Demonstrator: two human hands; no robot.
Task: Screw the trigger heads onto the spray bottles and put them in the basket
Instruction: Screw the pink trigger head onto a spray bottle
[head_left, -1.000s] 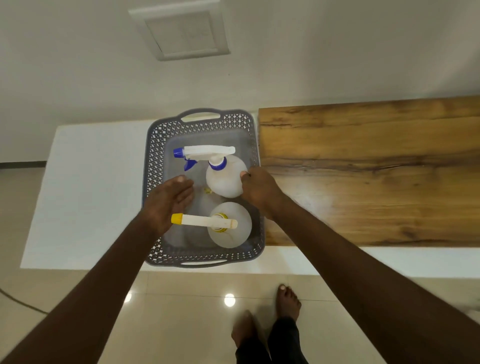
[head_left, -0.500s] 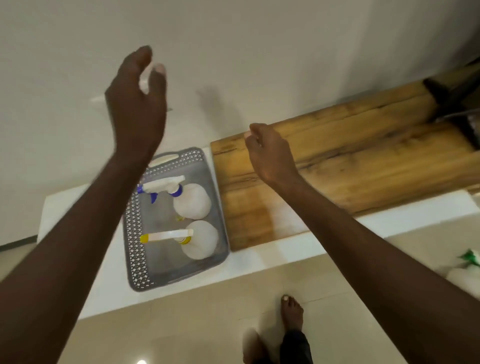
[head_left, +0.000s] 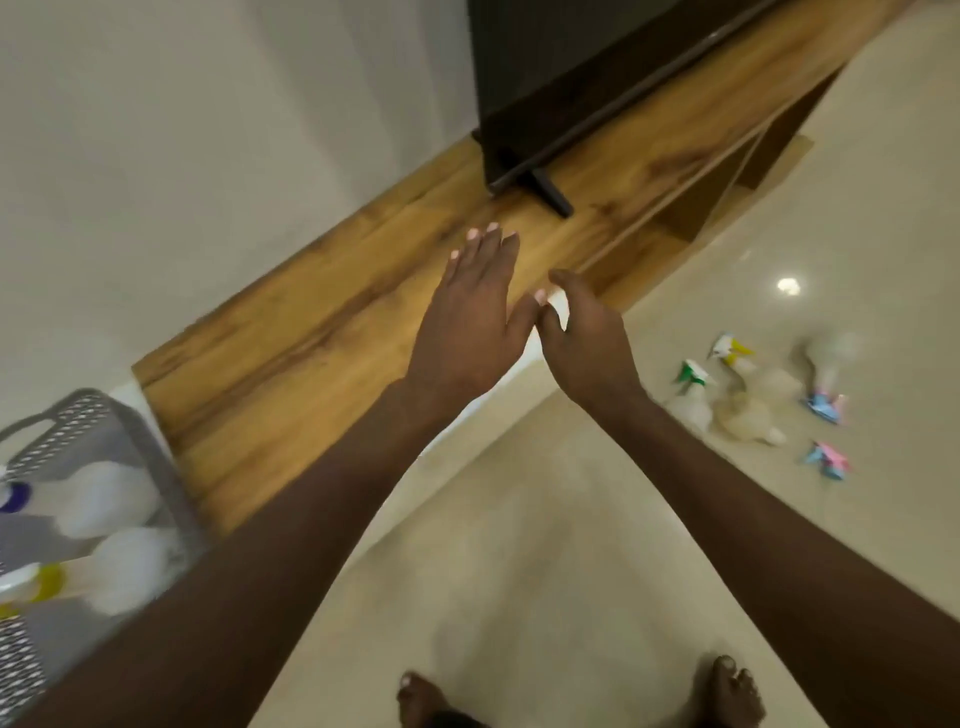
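Left hand (head_left: 470, 317) at centre, fingers straight and spread a little, holding nothing. Right hand (head_left: 587, 332) just beside at 3 o'clock, fingers loosely curled, also empty. Both above the wooden surface (head_left: 322, 332). At 8 o'clock, grey basket (head_left: 104, 410) with two blurred white spray bottles (head_left: 98, 499) lying inside, heads on. At 3 o'clock on the floor (head_left: 519, 545), more bottles (head_left: 743, 415) and loose trigger heads (head_left: 826, 460), blurred.
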